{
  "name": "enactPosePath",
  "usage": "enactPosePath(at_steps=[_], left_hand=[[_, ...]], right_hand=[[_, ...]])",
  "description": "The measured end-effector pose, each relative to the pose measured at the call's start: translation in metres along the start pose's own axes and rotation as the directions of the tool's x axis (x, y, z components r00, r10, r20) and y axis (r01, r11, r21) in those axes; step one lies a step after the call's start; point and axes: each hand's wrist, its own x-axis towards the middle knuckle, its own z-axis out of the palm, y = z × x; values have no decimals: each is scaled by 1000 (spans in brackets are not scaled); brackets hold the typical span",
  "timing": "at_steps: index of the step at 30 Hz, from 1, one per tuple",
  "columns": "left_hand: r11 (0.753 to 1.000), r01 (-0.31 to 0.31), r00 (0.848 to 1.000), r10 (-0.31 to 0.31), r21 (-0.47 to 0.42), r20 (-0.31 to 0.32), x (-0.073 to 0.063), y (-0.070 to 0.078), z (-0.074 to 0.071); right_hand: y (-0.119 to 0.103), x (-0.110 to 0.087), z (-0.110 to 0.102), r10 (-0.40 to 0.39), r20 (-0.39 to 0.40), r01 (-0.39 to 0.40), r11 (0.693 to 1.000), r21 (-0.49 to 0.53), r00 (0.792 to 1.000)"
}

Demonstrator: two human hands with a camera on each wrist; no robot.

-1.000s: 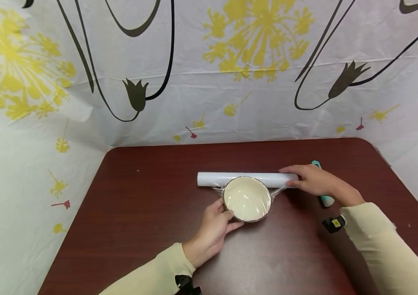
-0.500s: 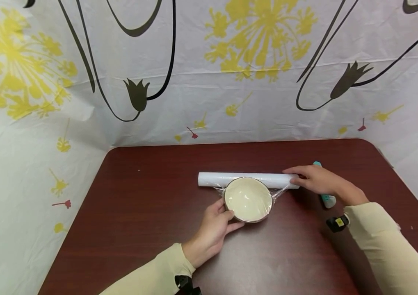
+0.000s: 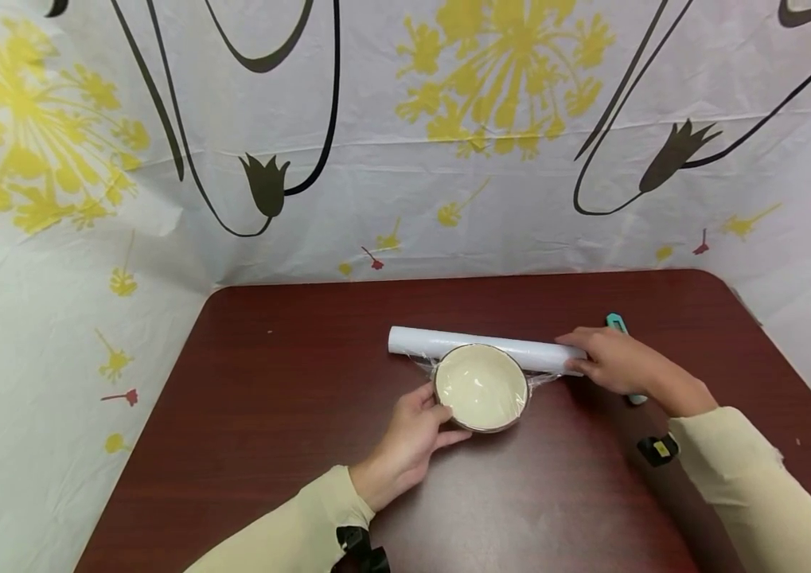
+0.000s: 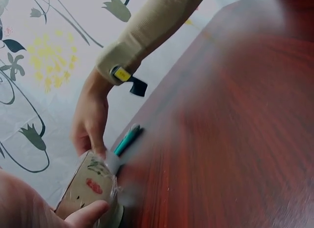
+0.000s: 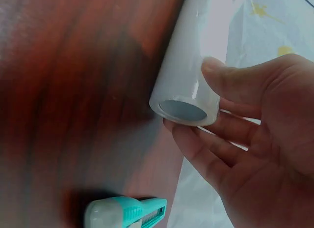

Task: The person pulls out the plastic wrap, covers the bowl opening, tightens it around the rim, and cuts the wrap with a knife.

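A cream bowl [image 3: 480, 390] with a dark rim stands mid-table under clear film. My left hand [image 3: 405, 446] grips its left side, thumb at the rim. In the left wrist view the bowl's outer wall [image 4: 88, 188] bears a red and green print, and the left thumb lies against it. Behind the bowl, a white roll of plastic wrap [image 3: 477, 344] lies slanted, film stretching from it to the bowl. My right hand [image 3: 616, 362] holds the roll's right end; in the right wrist view, the thumb is on top and fingers beneath the hollow end of the roll [image 5: 189, 66].
A teal and grey utility knife [image 5: 130, 211] lies on the brown table [image 3: 290, 398], partly hidden under the right hand in the head view. A white patterned cloth [image 3: 376, 199] hangs just past the table's far edge.
The roll has turned: its right end came nearer to me with the right hand, its left end swung away. The film at the bowl's left has shifted; the left hand and bowl stay nearly still.
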Motion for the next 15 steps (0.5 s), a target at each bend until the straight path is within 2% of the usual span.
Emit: enactPosePath(at_steps=[10, 15], left_hand=[[995, 23, 997, -30, 99, 71, 12, 9, -12], [987, 46, 993, -62, 152, 98, 21, 15, -19]], right_hand=[[-9, -19, 14, 41, -103, -45, 998, -37, 994], [-18, -26, 19, 103, -135, -110, 993, -46, 986]])
